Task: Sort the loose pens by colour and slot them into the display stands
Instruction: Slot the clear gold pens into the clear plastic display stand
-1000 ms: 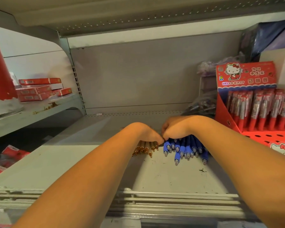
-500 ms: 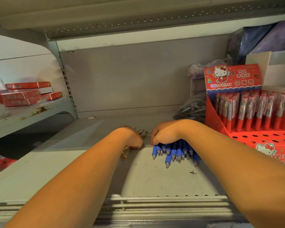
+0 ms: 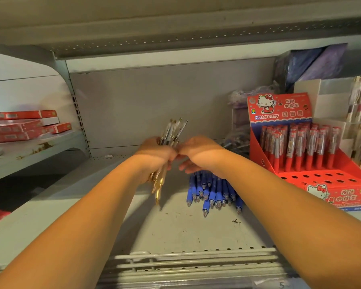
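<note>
Fingers of the left hand (image 3: 154, 152) were curled tight round a bundle of gold pens (image 3: 173, 133), held clear of the shelf (image 3: 175, 230). Clip ends stuck up past the knuckles and tips pointed down toward the camera. Bundle was motion-blurred, so no count.

Right hand (image 3: 198, 155) sat just beside the left, fingers (image 3: 186, 167) loose and part spread, nothing visibly in them. Could not tell whether the thumb touched the bundle.

Blue pens (image 3: 213, 190) lay in one heap flat on the shelf under the right wrist, tips toward the front wire rail (image 3: 196, 259).

Display stand (image 3: 342, 197), red Hello Kitty card, stood at right, near the heap but not touching. Red pens (image 3: 300, 147) filled its back rows upright; front rows of holes (image 3: 321, 178) showed empty. Flat red boxes (image 3: 25, 126) were stacked on the neighbouring shelf at far left.

Step, as judged: sorting looked done for gold and blue, and the gold group was gathered for carrying; slotting not started for either.

Next move would call for squaring the bundle so the tips line up, probably with the right hand, then finding a stand for gold. No gold stand was clearly visible. Loose grip risked pens slipping out below.
</note>
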The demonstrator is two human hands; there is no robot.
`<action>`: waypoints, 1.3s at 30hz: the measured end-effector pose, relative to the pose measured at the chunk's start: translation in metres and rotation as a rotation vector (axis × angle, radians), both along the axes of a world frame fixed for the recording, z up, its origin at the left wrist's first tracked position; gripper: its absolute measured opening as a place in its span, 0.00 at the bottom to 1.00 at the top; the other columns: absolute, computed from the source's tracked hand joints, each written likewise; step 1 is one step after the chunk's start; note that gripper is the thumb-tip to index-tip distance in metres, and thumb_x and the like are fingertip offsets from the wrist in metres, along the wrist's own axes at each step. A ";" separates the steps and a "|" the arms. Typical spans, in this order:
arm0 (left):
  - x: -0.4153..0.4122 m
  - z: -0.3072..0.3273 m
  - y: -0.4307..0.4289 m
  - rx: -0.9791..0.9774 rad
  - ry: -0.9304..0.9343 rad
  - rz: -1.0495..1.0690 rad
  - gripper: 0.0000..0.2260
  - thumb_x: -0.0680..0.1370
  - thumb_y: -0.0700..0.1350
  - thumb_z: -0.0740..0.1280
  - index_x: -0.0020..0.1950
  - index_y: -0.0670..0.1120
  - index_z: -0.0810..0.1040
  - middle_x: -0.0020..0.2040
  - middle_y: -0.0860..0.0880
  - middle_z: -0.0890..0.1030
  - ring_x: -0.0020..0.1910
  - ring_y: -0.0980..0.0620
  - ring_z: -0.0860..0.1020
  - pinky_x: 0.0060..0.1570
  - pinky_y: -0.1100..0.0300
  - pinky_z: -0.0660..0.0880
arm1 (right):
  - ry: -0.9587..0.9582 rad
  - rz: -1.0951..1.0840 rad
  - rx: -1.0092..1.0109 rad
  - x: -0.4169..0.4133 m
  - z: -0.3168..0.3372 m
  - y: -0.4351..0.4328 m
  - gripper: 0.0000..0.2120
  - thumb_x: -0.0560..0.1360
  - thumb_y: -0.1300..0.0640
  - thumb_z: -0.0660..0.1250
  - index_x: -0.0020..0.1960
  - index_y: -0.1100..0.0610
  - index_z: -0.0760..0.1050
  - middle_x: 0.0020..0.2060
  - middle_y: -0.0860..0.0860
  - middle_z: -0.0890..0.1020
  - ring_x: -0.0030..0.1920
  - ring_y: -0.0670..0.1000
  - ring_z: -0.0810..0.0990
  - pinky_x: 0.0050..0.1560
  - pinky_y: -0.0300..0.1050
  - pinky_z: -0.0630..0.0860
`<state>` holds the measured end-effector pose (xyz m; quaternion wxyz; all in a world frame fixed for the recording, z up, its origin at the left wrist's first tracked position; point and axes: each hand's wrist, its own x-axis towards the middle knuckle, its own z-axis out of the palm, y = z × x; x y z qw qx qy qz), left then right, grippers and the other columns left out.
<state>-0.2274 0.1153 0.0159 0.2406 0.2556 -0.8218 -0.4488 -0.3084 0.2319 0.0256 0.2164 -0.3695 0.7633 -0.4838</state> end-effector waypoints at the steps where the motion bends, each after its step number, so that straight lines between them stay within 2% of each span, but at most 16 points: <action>1: 0.000 0.004 0.006 0.018 0.064 -0.049 0.07 0.69 0.33 0.65 0.44 0.42 0.77 0.27 0.50 0.78 0.25 0.53 0.77 0.24 0.62 0.71 | -0.069 -0.011 -0.082 0.003 0.002 0.003 0.11 0.81 0.60 0.63 0.58 0.64 0.78 0.49 0.59 0.85 0.42 0.53 0.84 0.49 0.49 0.82; 3: 0.002 0.011 0.019 0.049 0.158 -0.107 0.09 0.70 0.34 0.65 0.48 0.44 0.76 0.29 0.50 0.79 0.27 0.52 0.77 0.26 0.60 0.72 | -0.156 -0.030 -0.231 0.007 0.003 0.013 0.07 0.79 0.60 0.65 0.54 0.62 0.80 0.42 0.56 0.86 0.39 0.51 0.85 0.46 0.46 0.82; 6: 0.004 0.016 0.038 0.105 0.254 -0.204 0.14 0.69 0.37 0.66 0.53 0.48 0.76 0.36 0.49 0.81 0.33 0.50 0.79 0.33 0.56 0.75 | -0.258 -0.060 -0.430 0.012 0.004 0.037 0.06 0.78 0.62 0.67 0.51 0.61 0.81 0.37 0.55 0.85 0.35 0.50 0.84 0.38 0.43 0.80; 9: 0.003 0.020 0.064 0.154 0.344 -0.256 0.16 0.68 0.39 0.66 0.55 0.48 0.74 0.42 0.46 0.80 0.37 0.47 0.79 0.34 0.55 0.74 | -0.207 -0.138 -0.521 0.019 0.008 0.055 0.08 0.78 0.64 0.62 0.50 0.62 0.80 0.33 0.53 0.82 0.32 0.49 0.81 0.31 0.40 0.76; 11: 0.000 0.022 0.079 0.228 0.395 -0.285 0.14 0.70 0.39 0.66 0.54 0.49 0.73 0.43 0.45 0.81 0.38 0.46 0.80 0.33 0.56 0.73 | -0.132 -0.226 -0.545 0.027 0.011 0.066 0.09 0.79 0.63 0.60 0.47 0.59 0.79 0.31 0.50 0.82 0.33 0.48 0.81 0.32 0.41 0.77; 13: -0.004 0.024 0.092 0.296 0.413 -0.305 0.16 0.69 0.41 0.66 0.56 0.48 0.72 0.47 0.43 0.82 0.41 0.43 0.81 0.36 0.53 0.74 | -0.101 -0.303 -0.571 0.033 0.015 0.080 0.09 0.79 0.62 0.59 0.48 0.59 0.79 0.35 0.51 0.83 0.38 0.49 0.83 0.38 0.44 0.80; 16: -0.008 0.024 0.110 0.419 0.429 -0.371 0.15 0.70 0.40 0.65 0.57 0.44 0.71 0.43 0.41 0.80 0.35 0.43 0.79 0.37 0.51 0.76 | -0.099 -0.395 -0.616 0.040 0.017 0.105 0.09 0.80 0.63 0.59 0.53 0.63 0.78 0.40 0.56 0.83 0.40 0.52 0.83 0.45 0.50 0.83; 19: -0.011 0.019 0.131 0.547 0.457 -0.466 0.09 0.72 0.34 0.62 0.50 0.44 0.71 0.30 0.47 0.77 0.27 0.49 0.76 0.31 0.54 0.76 | -0.111 -0.497 -0.674 0.046 0.012 0.133 0.10 0.81 0.62 0.60 0.58 0.65 0.76 0.42 0.56 0.83 0.36 0.51 0.84 0.38 0.45 0.82; 21: -0.014 0.016 0.150 0.599 0.478 -0.533 0.09 0.72 0.32 0.60 0.47 0.44 0.70 0.25 0.51 0.75 0.23 0.53 0.74 0.25 0.58 0.73 | -0.088 -0.551 -0.689 0.048 0.007 0.154 0.09 0.81 0.62 0.61 0.56 0.66 0.76 0.42 0.56 0.83 0.37 0.51 0.85 0.37 0.44 0.81; 25: -0.023 0.011 0.198 0.641 0.496 -0.686 0.17 0.70 0.31 0.59 0.57 0.41 0.73 0.37 0.43 0.78 0.30 0.48 0.76 0.35 0.52 0.76 | -0.025 -0.620 -0.727 0.047 0.001 0.201 0.07 0.81 0.62 0.62 0.51 0.63 0.78 0.38 0.54 0.85 0.36 0.50 0.85 0.35 0.41 0.81; 29: -0.039 0.011 0.249 0.661 0.510 -0.701 0.14 0.72 0.31 0.60 0.55 0.42 0.71 0.34 0.46 0.78 0.30 0.48 0.77 0.35 0.51 0.77 | -0.020 -0.640 -0.768 0.036 0.001 0.256 0.08 0.81 0.62 0.63 0.55 0.65 0.77 0.43 0.58 0.84 0.37 0.51 0.86 0.35 0.41 0.81; 33: -0.060 0.011 0.301 0.638 0.551 -0.678 0.13 0.73 0.32 0.62 0.56 0.43 0.72 0.46 0.37 0.76 0.39 0.42 0.79 0.39 0.47 0.77 | -0.037 -0.630 -0.804 0.011 0.000 0.312 0.09 0.81 0.61 0.64 0.57 0.66 0.77 0.45 0.58 0.84 0.40 0.52 0.85 0.37 0.43 0.81; 36: -0.078 0.012 0.342 0.606 0.603 -0.624 0.12 0.73 0.33 0.63 0.51 0.47 0.74 0.47 0.39 0.75 0.45 0.41 0.76 0.45 0.44 0.73 | -0.035 -0.635 -0.785 -0.016 -0.001 0.355 0.10 0.80 0.59 0.65 0.57 0.64 0.78 0.46 0.57 0.83 0.40 0.50 0.85 0.38 0.42 0.81; 39: -0.094 0.009 0.375 0.603 0.628 -0.573 0.13 0.74 0.32 0.63 0.52 0.49 0.75 0.45 0.44 0.75 0.43 0.45 0.75 0.43 0.48 0.74 | -0.054 -0.624 -0.774 -0.045 -0.003 0.394 0.11 0.79 0.59 0.67 0.58 0.64 0.76 0.52 0.60 0.83 0.42 0.53 0.85 0.40 0.45 0.82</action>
